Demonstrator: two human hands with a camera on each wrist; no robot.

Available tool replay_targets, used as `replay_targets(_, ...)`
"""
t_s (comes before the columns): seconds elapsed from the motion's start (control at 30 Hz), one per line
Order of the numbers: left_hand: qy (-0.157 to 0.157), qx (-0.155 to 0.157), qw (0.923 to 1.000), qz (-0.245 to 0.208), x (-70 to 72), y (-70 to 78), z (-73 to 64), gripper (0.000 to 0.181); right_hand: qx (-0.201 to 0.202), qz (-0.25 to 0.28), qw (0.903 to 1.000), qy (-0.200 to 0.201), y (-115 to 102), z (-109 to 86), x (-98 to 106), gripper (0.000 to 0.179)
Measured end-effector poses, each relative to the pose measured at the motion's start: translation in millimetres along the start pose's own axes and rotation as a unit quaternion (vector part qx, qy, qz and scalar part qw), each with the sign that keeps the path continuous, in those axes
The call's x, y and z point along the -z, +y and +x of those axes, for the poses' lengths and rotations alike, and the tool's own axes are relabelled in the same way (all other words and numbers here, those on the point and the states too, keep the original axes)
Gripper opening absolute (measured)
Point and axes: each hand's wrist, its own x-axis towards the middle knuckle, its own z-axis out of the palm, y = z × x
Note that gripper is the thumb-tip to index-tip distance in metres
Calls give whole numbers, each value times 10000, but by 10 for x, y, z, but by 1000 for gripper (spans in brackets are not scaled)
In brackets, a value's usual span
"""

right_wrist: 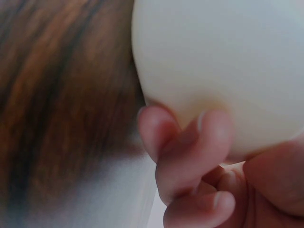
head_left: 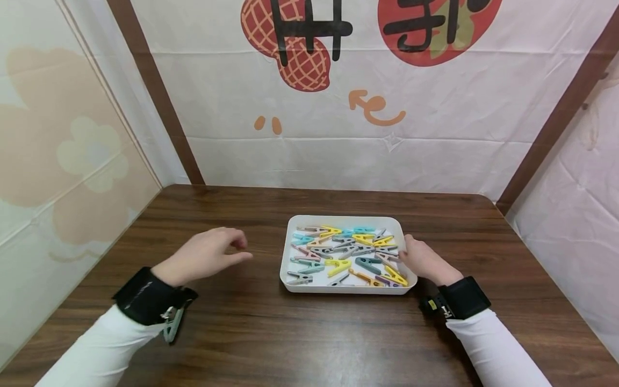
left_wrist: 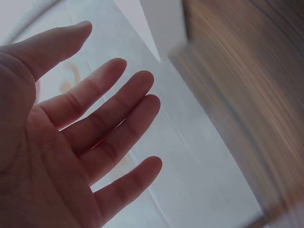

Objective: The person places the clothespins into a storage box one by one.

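Note:
A white rectangular tray point(head_left: 338, 289) lies on the brown table, holding many clothespins point(head_left: 338, 266) in yellow, teal, grey, pink and orange. At its right side, my right hand point(head_left: 427, 260) grips the rim. The right wrist view shows the curled fingers point(right_wrist: 204, 142) at the edge of the tray point(right_wrist: 213, 57), with the thumb side at the lower right. My left hand point(head_left: 203, 255) is over the table, left of the tray and apart from it. Its fingers point(left_wrist: 118, 133) are spread and relaxed in the left wrist view, with nothing in the palm.
The dark wood table point(head_left: 309, 338) extends on all sides of the tray. A white printed curtain point(head_left: 329, 161) hangs behind its far edge, with more fabric at left and right. Each wrist wears a black strap point(head_left: 147, 295) with a small device on it.

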Motion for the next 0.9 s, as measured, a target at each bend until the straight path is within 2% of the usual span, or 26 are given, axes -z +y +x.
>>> replay_targets(0.1, 0, 379, 9993, -72, 70, -202, -221, 15, -12, 32, 10000, -2, 6, -4, 4, 41)
replay_targets(0.23, -353, 863, 9951, -342, 66, -406, -506, 23, 40, 42, 10000, -6, 1, -13, 19, 40)
replay_targets(0.33, -702, 1240, 9885, -498, 29, -509, -684, 32, 59, 47, 10000, -11, -1, -12, 19, 41)
replay_targets(0.43, -986, 1738, 9787, -468, 11, -580, -828, 43, 27, 55, 10000, -19, 7, 0, 3, 42)
replay_targets(0.53, -1186, 2231, 9668, -373, 16, -621, -945, 52, -11, 35, 10000, -14, 18, 11, -12, 43)
replay_targets(0.63, -1310, 2557, 9574, -294, 3, -632, -1047, 59, -1, 3, 10000, 8, 21, 9, -12, 43)
replay_targets(0.77, -1461, 2766, 9495, -218, -45, -626, -1131, 67, 6, 3, 10000, 26, 8, 1, -6, 42)
replay_targets(0.9, -1681, 2876, 9422, -372, -110, -621, -1138, 68, -51, 15, 10000, -10, -8, -4, 4, 43)
